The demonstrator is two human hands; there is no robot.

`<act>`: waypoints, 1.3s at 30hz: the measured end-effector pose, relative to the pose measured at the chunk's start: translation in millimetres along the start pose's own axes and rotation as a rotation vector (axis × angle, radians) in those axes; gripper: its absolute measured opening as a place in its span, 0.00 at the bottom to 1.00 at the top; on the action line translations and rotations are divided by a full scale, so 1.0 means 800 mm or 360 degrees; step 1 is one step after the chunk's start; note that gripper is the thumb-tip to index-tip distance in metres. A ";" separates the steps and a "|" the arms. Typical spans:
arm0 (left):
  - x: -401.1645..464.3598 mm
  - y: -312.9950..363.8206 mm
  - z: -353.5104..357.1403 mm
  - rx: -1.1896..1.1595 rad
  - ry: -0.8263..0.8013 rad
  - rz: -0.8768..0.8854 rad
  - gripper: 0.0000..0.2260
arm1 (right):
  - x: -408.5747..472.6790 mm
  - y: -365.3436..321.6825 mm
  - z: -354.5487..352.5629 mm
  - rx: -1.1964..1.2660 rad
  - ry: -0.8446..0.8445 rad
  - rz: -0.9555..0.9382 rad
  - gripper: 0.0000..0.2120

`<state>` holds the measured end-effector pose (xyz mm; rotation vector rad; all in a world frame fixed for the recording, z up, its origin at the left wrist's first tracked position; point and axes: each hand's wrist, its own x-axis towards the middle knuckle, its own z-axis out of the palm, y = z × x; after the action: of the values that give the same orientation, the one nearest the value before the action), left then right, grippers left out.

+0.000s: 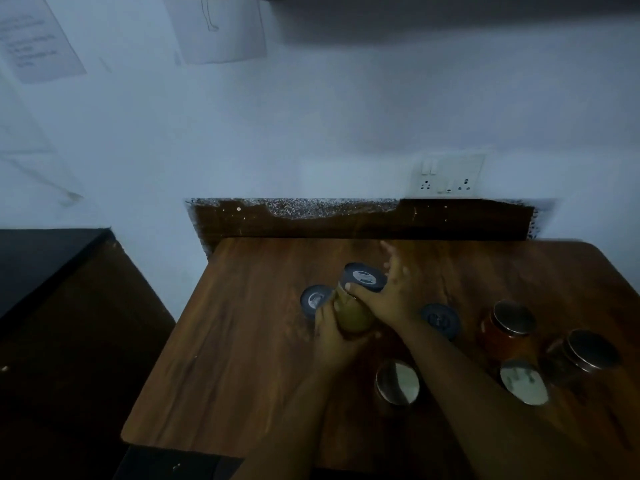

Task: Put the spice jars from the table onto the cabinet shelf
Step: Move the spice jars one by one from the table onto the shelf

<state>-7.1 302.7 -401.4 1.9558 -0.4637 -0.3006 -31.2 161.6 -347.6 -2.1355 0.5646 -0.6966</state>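
Held jar (353, 311): yellow-green contents, dark lid, tilting with its lid end leaning away toward the wall; sitting above the table (225, 358), whether its base is touching, cannot tell.
Left hand (334, 336): wrapping the lower body from the near side, clenched on it.
Right hand (384, 299): coming in from the right, thumb pressing just under the lid, fingers blurred behind it; grasping the same jar.
Long axis: running near-to-far, lid uppermost.
Neighbours: a dark-lidded jar (316, 301) just beside on the left; another dark-lidded jar (440, 320) and four metal-lidded ones lying rightward.
Open room: bare wood to the left and behind; lifting straight up looks clearest.
Shelf: not identifiable here.
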 end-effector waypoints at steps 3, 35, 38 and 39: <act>0.023 0.024 -0.018 -0.0088 0.0234 0.0181 0.35 | 0.033 -0.033 -0.029 0.0148 -0.0306 0.0258 0.41; 0.143 0.130 -0.126 -0.0150 -0.0288 0.0700 0.40 | 0.139 -0.137 -0.026 0.1124 -0.0286 0.0390 0.15; 0.143 0.139 -0.128 -0.0925 -0.0711 0.0297 0.36 | 0.147 -0.137 -0.041 0.1207 -0.0461 0.0344 0.11; 0.142 0.142 -0.123 -0.1129 -0.0856 0.0175 0.36 | 0.150 -0.136 -0.046 0.1255 -0.0497 0.0331 0.12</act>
<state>113.4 289.5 -257.9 1.1388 -0.6921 -0.8085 51.8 132.6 -206.7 -1.3812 0.2660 -0.3648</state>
